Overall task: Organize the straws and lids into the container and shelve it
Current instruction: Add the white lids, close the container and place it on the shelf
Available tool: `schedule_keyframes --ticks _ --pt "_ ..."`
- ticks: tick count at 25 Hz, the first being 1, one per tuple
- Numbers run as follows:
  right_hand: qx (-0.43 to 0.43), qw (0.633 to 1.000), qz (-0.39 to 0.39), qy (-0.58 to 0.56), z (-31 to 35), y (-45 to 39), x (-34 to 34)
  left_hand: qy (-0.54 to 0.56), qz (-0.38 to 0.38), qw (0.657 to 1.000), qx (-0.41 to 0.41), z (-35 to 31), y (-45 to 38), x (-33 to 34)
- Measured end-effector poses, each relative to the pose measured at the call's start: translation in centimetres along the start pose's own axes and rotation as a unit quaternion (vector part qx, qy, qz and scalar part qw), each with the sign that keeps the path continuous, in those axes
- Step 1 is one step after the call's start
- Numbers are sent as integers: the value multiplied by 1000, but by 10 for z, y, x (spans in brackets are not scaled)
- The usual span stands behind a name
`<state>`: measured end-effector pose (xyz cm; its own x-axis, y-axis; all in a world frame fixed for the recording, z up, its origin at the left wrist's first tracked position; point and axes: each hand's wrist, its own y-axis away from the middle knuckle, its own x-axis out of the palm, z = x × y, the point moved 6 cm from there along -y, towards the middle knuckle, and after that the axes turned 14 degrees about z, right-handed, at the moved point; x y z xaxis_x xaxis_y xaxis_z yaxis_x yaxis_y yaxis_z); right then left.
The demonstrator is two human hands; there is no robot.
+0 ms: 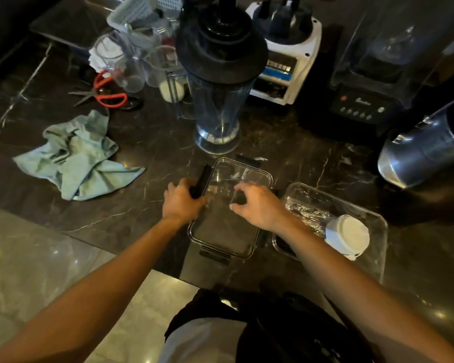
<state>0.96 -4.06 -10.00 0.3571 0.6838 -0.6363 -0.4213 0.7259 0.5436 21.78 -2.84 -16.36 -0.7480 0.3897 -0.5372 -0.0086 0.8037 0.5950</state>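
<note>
A clear rectangular container lid with black clasps lies flat on the dark marble counter near its front edge. My left hand grips the black clasp on the lid's left side. My right hand rests on the lid's top right part with its fingers curled, and whether it holds anything I cannot make out. To the right stands the open clear container. Inside it lie wrapped straws and a stack of white cup lids.
A blender jar stands just behind the lid. Blender bases and a dark machine line the back; a steel vessel sits at right. A green cloth, red scissors and clear cups lie at left.
</note>
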Motion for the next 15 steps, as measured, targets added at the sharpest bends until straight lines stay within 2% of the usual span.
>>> schedule_keyframes --ticks 5,10,13,15 --pt "29 994 102 35 -6 -9 37 -7 1 1000 -14 12 -5 -1" --pt "27 992 122 30 -10 1 37 8 67 998 11 14 -3 -5" --pt "10 991 134 27 -7 11 33 129 67 989 7 14 7 -18" --pt "-4 989 142 27 -6 23 32 226 94 969 33 1 15 -21"
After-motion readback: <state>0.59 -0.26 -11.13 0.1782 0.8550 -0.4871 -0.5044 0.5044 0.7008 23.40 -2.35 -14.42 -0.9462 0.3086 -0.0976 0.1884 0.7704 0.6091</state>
